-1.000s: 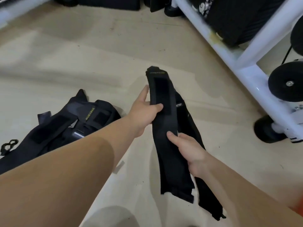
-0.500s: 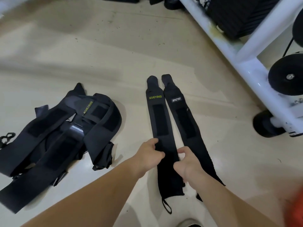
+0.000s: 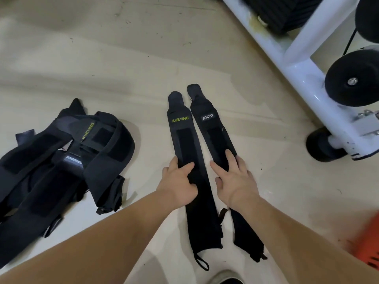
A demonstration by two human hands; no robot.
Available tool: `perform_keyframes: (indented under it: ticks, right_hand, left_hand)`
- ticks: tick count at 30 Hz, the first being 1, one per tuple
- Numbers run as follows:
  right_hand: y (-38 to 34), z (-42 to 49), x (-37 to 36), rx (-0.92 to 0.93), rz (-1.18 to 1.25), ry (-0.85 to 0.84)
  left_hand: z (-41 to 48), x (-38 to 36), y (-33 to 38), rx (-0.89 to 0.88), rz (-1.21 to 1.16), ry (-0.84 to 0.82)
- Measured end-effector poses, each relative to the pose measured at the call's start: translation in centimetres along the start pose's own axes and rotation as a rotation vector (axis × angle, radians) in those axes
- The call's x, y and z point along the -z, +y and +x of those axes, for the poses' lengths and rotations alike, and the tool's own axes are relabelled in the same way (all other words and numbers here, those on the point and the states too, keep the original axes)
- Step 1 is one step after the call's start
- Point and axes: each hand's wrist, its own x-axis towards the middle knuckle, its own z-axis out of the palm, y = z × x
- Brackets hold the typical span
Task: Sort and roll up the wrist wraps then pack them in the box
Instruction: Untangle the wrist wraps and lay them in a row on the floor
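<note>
Black wrist wraps [image 3: 182, 130], two flat; left hand [image 3: 178, 182], right hand [image 3: 235, 181] touch them.

The yellow-lettered wrist wrap [image 3: 182, 138] and the white-labelled wrist wrap [image 3: 213, 132], both black, are laid flat, side by side. A tangled pile of wraps [image 3: 61, 160] is heaped to their left.

Floor [image 3: 106, 58]: bare from 10 to 12 o'clock; open passage.
Heap of wraps [image 3: 61, 160]: 9 o'clock, low, bars a level sweep that way.
Two flat wraps [image 3: 184, 136]: centre, side by side, with a narrow gap between them; a bare strip of floor parts them from the heap.
White frame [image 3: 297, 58]: 1 to 3 o'clock, a slanting bar with black wheels [image 3: 350, 80]; closes that side.
Orange object [image 3: 369, 242]: 4 o'clock, blurred, possibly a crate.
Shoe [image 3: 225, 278]: 6 o'clock.
</note>
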Motion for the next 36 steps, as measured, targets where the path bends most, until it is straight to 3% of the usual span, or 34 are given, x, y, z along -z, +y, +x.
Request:
perform_keyframes:
  ticks: [7, 15, 18, 20, 22, 25, 27, 31, 33, 36]
  right_hand:
    - [1.4, -0.8, -0.3, -0.237, 0.109, 0.055]
    - [5.6, -1.5, -1.1, -0.269, 0.088, 0.083]
    - [5.0, -2.4, -2.5, -0.244, 0.148, 0.273]
    - [3.8, -2.8, -3.8, -0.161, 0.222, 0.436]
    - [2.4, -2.9, -5.1, -0.085, 0.286, 0.477]
    - [1.2, -2.8, -5.3, -0.030, 0.341, 0.400]
    - [0.7, -3.0, -4.0, -0.069, 0.313, 0.250]
    - [-1.8, -3.9, -0.8, -0.016, 0.259, 0.100]
    - [-4.2, -4.1, 0.3, 0.037, 0.352, 0.065]
    - [-8.7, -4.6, 2.1, 0.022, 0.681, -0.011]
  left_hand:
    - [0.5, -2.0, 2.5, -0.020, 0.014, -0.050]
    - [0.4, -4.3, 6.0, -0.107, -0.215, -0.155]
    - [-0.5, -5.1, 4.7, -0.093, -0.180, -0.068]
    - [-1.5, -5.7, 3.4, -0.063, -0.195, -0.105]
    - [-2.3, -6.3, 2.7, -0.056, -0.305, -0.177]
    - [-3.0, -6.5, 2.5, -0.070, -0.460, -0.214]
    - [-3.2, -5.7, 2.1, -0.049, -0.511, -0.220]
    - [-3.7, -3.3, -0.1, 0.051, -0.502, -0.085]
    - [-4.4, -1.6, -2.0, 0.078, -0.486, -0.012]
    - [-6.1, 1.5, -5.3, 0.124, -0.432, 0.092]
